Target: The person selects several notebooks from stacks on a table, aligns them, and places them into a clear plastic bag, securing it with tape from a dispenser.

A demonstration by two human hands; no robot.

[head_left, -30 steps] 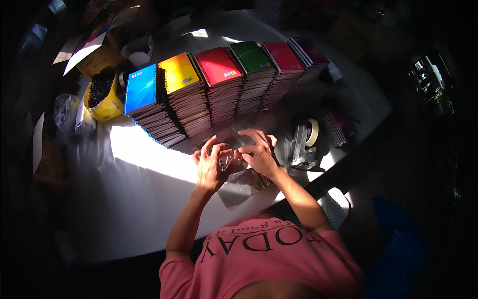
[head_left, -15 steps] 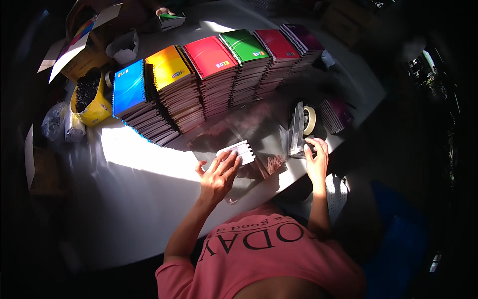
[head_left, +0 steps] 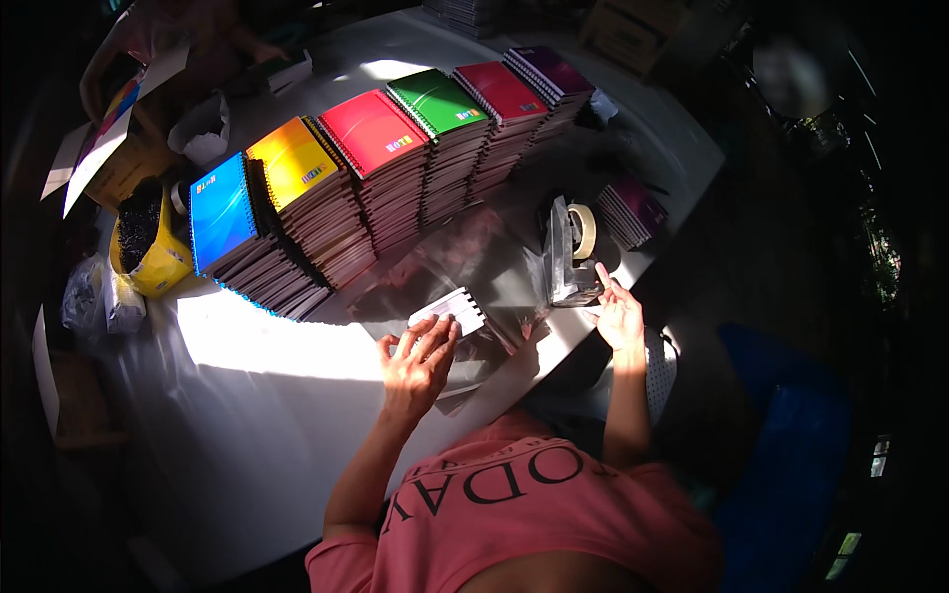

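My left hand lies with bent, parted fingers on a small white block with dark notches along one edge; what it is, I cannot make out. Around and beneath the block spreads a clear plastic sheet or bag, crumpled and shiny. Just in front of a dark tape dispenser with a cream tape roll is my right hand. Its index finger points up and the others are loosely curled. No tape piece can be made out on its fingertips.
Tall stacks of spiral notebooks, blue, yellow, red, green and more, stand across the table. A purple notebook stack sits at the right edge. A yellow container of black pieces stands left; another person is beyond.
The view has shifted, so the table things sit farther left. My right hand has pulled back slightly from the tape dispenser, its index finger now straighter. My left hand stays on the white block.
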